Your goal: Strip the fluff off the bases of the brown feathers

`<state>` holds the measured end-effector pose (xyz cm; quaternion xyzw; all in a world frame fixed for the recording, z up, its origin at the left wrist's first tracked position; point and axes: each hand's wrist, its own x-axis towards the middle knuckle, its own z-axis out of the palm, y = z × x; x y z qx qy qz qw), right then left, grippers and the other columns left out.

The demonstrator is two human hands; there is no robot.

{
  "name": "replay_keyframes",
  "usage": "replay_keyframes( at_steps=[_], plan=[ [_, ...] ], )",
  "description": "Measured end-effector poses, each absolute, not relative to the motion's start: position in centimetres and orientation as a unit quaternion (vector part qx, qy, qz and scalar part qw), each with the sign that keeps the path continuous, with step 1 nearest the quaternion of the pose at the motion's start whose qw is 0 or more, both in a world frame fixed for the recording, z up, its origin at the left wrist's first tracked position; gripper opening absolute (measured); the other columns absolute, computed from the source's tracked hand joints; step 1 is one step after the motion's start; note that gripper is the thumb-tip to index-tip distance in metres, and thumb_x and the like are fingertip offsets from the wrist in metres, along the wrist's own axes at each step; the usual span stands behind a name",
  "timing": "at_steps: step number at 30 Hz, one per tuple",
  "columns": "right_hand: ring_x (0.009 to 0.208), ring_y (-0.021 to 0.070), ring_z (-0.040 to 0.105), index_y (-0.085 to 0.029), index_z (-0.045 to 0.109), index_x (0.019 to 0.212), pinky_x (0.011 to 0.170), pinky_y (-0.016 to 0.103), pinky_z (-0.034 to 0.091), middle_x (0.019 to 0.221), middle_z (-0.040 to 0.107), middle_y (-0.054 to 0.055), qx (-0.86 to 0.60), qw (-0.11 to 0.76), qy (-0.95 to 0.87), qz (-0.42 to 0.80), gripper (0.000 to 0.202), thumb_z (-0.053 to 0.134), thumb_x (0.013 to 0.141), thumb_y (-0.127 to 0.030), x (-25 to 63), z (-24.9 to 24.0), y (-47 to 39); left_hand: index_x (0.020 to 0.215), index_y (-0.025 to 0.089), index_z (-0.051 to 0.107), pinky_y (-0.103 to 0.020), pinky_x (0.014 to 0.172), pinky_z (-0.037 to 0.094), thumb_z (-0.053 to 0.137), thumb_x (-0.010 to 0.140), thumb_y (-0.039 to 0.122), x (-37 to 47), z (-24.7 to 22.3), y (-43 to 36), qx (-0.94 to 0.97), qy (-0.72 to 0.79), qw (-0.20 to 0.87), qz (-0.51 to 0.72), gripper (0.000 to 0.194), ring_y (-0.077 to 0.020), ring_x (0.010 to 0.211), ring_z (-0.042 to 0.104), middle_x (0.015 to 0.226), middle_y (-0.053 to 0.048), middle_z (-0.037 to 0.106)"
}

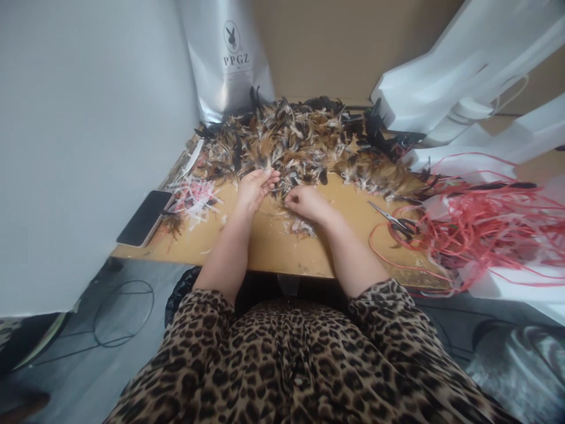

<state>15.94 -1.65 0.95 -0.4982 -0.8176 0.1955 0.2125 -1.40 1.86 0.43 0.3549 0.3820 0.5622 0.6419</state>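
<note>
A large heap of brown, black and white feathers (295,132) lies along the back of the wooden table. My left hand (257,187) is at the front edge of the heap, thumb and forefinger pinched on a brown feather, with the other fingers loosely curled. Just to its right, my right hand (304,203) has its fingers curled together above the table. Whatever its fingertips grip is too small to make out. Below it lies a small tuft of pale feather pieces (301,227).
At left are a phone (145,218) and a pile of white and pink strips (196,197). Scissors (395,221) lie at right beside tangled red string (485,229). A silver bag (229,59) stands behind the heap. A white panel (88,147) borders the left side.
</note>
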Motion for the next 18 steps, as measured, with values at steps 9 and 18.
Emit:
replay_keyframes(
  at_steps=[9,18],
  plan=[
    [0.089,0.0208,0.059,-0.017,0.071,0.087,0.078,0.030,0.039,0.092,0.067,0.010,-0.430,0.099,-0.895,0.072,0.022,0.055,0.082,-0.030,12.4,0.9,-3.1,0.083,0.011,0.066,-0.013,0.059,0.048,0.071,0.076,0.022,-1.5,0.9,1.7,0.357,0.356,0.649,0.570,0.013,-0.0057,0.065,0.066,0.080,-0.004,0.073],
    [0.070,0.0138,0.058,-0.014,0.066,0.073,0.070,0.026,0.043,0.077,0.068,0.006,-0.477,0.266,-0.796,0.259,0.014,0.054,0.077,-0.019,12.1,0.7,-2.8,0.082,0.011,0.066,-0.014,0.058,0.047,0.071,0.076,0.021,-1.5,1.1,1.6,0.344,0.366,0.651,0.569,0.012,-0.0059,0.064,0.066,0.081,-0.005,0.073]
  ],
)
